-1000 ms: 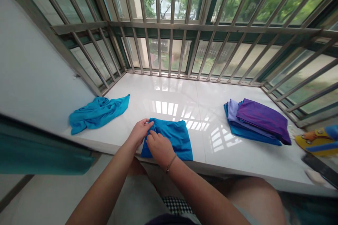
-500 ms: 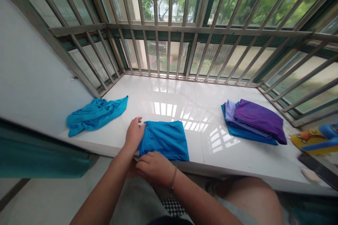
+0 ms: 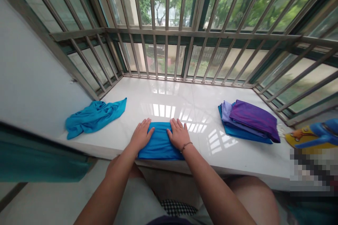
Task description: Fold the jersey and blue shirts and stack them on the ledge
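Observation:
A folded blue cloth lies at the front edge of the white sill. My left hand lies flat on its left side, fingers stretched out. On the cloth's right side my right hand presses down flat too, a thin bracelet on the wrist. Both palms rest on the fabric and hold nothing.
A crumpled blue garment lies at the sill's left end. At the right sits a stack of folded cloths, purple on top. Metal window bars fence the sill's back and sides. A yellow and blue object lies far right.
My right hand moved from the cloth's near edge up onto its right side. Both hands went from pinching and tucking the fabric to lying flat on it.

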Motion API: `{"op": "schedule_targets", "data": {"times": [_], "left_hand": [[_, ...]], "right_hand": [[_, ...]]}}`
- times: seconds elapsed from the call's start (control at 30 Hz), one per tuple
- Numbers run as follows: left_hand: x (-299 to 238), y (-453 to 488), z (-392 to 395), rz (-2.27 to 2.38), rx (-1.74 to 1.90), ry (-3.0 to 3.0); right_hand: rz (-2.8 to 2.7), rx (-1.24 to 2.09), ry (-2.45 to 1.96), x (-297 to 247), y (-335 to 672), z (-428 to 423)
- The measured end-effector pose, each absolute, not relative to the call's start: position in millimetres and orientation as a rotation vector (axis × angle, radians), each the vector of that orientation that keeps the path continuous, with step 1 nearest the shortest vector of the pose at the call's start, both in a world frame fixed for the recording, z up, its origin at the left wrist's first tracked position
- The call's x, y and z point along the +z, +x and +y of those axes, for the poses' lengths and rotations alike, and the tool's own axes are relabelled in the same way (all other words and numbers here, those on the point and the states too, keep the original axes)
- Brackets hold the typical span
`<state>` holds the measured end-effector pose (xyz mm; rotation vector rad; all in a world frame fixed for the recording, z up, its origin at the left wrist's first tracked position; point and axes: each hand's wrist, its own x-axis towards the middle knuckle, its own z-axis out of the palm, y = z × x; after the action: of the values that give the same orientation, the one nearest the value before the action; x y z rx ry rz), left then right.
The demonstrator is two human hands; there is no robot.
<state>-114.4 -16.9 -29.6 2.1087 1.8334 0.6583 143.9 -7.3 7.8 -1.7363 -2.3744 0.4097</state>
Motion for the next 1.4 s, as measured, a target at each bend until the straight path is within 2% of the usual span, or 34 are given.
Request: {"op": "schedule_targets", "data": {"times": [0.17,0.27,0.4,0.57,0.7,0.8,0.93,1.03,1.13,1.27,1.4], "left_hand": [[-32,-119,-9,1.852,0.654,2.077],[-35,-123,-6,1.811,0.721,2.023],[-32,-147,1,1.632,0.932,1.785],[-26,-169,10,1.731,1.190,1.587],[-25,-159,11,1.820,1.143,1.669],[-23,-154,10,1.830,1.161,1.665],[-21,-156,10,1.846,1.257,1.556],[-21,-156,11,1.859,1.261,1.507],[-21,-155,11,1.869,1.246,1.499],[-24,-157,11,1.840,1.232,1.497],[-27,-159,13,1.826,1.199,1.493]], "right_hand": [[-2.334,0.315,-1.746,24,134,-21],[-2.459,0.282,-1.449,27,105,-50],[-2.636,0.362,-1.087,3,51,-96],[-2.573,0.137,-1.235,-25,16,-110],[-2.572,0.198,-1.176,-14,25,-105],[-2.468,0.437,-1.178,1,39,-101],[-1.799,0.888,-1.423,26,66,-80],[-1.424,1.032,-1.484,53,100,-60],[-1.079,1.124,-1.354,86,148,-43],[-0.918,0.921,-1.290,138,232,-29],[-0.866,0.496,-1.428,195,320,-27]]}}
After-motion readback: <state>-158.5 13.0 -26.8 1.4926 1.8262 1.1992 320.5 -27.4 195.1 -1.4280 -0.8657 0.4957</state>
